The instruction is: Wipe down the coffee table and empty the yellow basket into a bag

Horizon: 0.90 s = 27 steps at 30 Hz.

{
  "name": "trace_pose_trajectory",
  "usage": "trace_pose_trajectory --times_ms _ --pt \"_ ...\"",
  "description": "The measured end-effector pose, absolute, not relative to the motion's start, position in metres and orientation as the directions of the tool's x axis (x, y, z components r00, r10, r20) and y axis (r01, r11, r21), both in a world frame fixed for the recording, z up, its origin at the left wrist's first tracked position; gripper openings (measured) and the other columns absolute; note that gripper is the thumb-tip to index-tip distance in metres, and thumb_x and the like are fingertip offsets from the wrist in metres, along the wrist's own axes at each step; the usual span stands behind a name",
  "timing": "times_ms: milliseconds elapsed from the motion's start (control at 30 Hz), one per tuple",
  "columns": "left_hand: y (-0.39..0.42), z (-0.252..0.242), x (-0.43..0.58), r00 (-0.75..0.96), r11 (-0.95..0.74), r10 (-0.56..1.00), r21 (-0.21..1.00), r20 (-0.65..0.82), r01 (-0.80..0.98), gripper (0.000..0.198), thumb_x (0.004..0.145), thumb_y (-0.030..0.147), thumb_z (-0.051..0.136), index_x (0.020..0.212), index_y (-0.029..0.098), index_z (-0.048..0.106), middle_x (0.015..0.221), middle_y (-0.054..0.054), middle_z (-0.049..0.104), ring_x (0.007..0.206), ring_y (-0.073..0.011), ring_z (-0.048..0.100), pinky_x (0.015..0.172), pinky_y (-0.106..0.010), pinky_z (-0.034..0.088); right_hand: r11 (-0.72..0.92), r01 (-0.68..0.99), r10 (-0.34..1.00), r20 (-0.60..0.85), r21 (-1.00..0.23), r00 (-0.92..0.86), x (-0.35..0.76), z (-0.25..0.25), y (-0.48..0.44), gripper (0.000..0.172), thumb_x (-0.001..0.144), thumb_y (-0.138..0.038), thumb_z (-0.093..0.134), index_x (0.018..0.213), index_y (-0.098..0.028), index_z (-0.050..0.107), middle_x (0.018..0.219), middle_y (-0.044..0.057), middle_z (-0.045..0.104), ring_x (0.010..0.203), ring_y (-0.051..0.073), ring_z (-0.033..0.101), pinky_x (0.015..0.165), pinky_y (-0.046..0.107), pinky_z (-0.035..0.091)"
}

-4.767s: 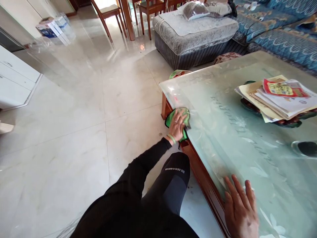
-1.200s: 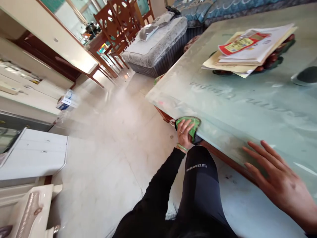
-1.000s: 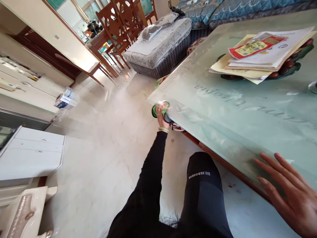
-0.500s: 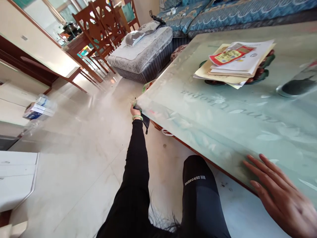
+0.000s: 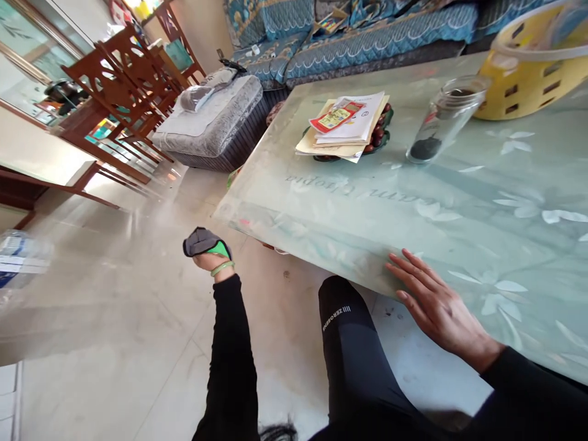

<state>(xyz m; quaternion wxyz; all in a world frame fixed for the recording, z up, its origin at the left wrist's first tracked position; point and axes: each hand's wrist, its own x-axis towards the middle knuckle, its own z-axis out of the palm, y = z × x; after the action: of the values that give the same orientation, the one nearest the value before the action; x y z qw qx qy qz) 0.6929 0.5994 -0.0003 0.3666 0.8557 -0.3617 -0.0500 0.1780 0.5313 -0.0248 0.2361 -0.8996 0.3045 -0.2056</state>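
Observation:
My left hand is held out over the floor, left of the table corner, closed on a green and grey cloth that covers the fingers. My right hand lies flat with fingers spread on the near edge of the pale green glass-topped coffee table. The cloth is clear of the table, a short way from its near left corner.
On the table stand a stack of papers over a dish, a glass jar and a yellow basket. A grey ottoman, blue sofa and wooden chairs lie beyond. My knee is beside the table.
My left hand has drawn the cloth off the table's left corner and out over the floor. My right hand stays flat on the table edge. The view has swung right, showing the jar and basket.

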Motion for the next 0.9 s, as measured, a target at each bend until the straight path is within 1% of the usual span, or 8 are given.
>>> trace_pose_trajectory --times_ms 100,233,300,433,533,633,800,900 --pt "0.584 0.003 0.652 0.706 -0.296 -0.629 0.74 0.325 -0.604 0.068 0.108 0.044 0.002 0.163 0.032 0.04 0.165 -0.002 0.051 0.159 -0.0253 0.042 0.126 -0.052 0.045 -0.688 -0.443 -0.654 0.228 -0.574 0.721 0.178 -0.023 0.531 0.059 0.11 -0.031 0.048 0.168 -0.029 0.035 0.171 0.007 0.042 0.163 0.035 0.028 0.127 0.059 0.044" --pt "0.553 0.009 0.589 0.28 -0.078 -0.94 0.678 0.193 -0.731 0.056 0.095 0.063 0.055 0.137 0.032 0.072 0.16 -0.002 0.059 0.154 -0.031 0.049 0.128 -0.044 0.043 -0.684 -0.426 -0.661 0.257 -0.592 0.705 0.179 -0.021 0.531 0.062 0.11 -0.031 0.048 0.169 -0.03 0.031 0.172 0.006 0.04 0.164 0.034 0.026 0.127 0.058 0.044" --pt "0.543 0.013 0.57 0.099 -0.025 -0.992 0.635 0.081 -0.772 0.051 0.094 0.061 0.06 0.133 0.033 0.076 0.164 -0.001 0.054 0.157 -0.0307 0.045 0.128 -0.042 0.042 -0.681 -0.424 -0.668 0.268 -0.597 0.694 0.179 -0.02 0.532 0.064 0.11 -0.031 0.048 0.17 -0.031 0.029 0.173 0.006 0.039 0.164 0.034 0.025 0.128 0.058 0.042" --pt "0.528 0.009 0.553 0.313 -0.194 -0.942 0.562 0.122 -0.804 0.056 0.107 0.056 0.038 0.144 0.027 0.069 0.167 -0.008 0.05 0.157 -0.0306 0.044 0.131 -0.05 0.035 -0.674 -0.413 -0.676 0.285 -0.612 0.68 0.18 -0.02 0.532 0.064 0.11 -0.033 0.048 0.171 -0.031 0.027 0.173 0.006 0.037 0.164 0.035 0.024 0.129 0.06 0.04" --pt "0.517 -0.006 0.535 0.485 -0.455 -0.874 0.351 -0.004 -0.818 0.067 0.101 0.062 0.052 0.157 0.025 0.056 0.175 -0.013 0.036 0.164 -0.0447 0.024 0.132 -0.07 0.019 -0.67 -0.393 -0.676 0.297 -0.63 0.675 0.18 -0.021 0.532 0.064 0.109 -0.034 0.049 0.17 -0.031 0.028 0.172 0.007 0.039 0.165 0.035 0.024 0.129 0.061 0.039" --pt "0.507 -0.019 0.499 0.484 -0.495 -0.869 0.184 -0.104 -0.849 0.075 0.099 0.06 0.057 0.164 0.024 0.047 0.178 -0.014 0.026 0.164 -0.0509 0.016 0.129 -0.077 0.013 -0.661 -0.371 -0.676 0.304 -0.652 0.671 0.18 -0.023 0.531 0.064 0.109 -0.036 0.05 0.17 -0.031 0.031 0.172 0.007 0.04 0.164 0.035 0.024 0.129 0.06 0.04" --pt "0.505 -0.033 0.412 0.113 -0.131 -0.989 0.197 -0.098 -0.972 0.066 0.103 0.046 0.051 0.164 0.022 0.047 0.177 -0.008 0.031 0.165 -0.0404 0.023 0.136 -0.062 0.023 -0.638 -0.306 -0.696 0.36 -0.707 0.621 0.176 -0.024 0.53 0.063 0.108 -0.035 0.05 0.169 -0.032 0.033 0.169 0.008 0.044 0.163 0.037 0.027 0.128 0.062 0.039" --pt "0.514 -0.042 0.37 -0.117 0.11 -0.993 0.23 -0.018 -0.967 0.06 0.105 0.046 0.047 0.163 0.031 0.048 0.175 0.001 0.036 0.165 -0.0314 0.026 0.136 -0.053 0.029 -0.614 -0.286 -0.728 0.386 -0.736 0.567 0.17 -0.02 0.532 0.062 0.107 -0.031 0.052 0.167 -0.032 0.037 0.169 0.008 0.045 0.163 0.038 0.028 0.129 0.062 0.036"
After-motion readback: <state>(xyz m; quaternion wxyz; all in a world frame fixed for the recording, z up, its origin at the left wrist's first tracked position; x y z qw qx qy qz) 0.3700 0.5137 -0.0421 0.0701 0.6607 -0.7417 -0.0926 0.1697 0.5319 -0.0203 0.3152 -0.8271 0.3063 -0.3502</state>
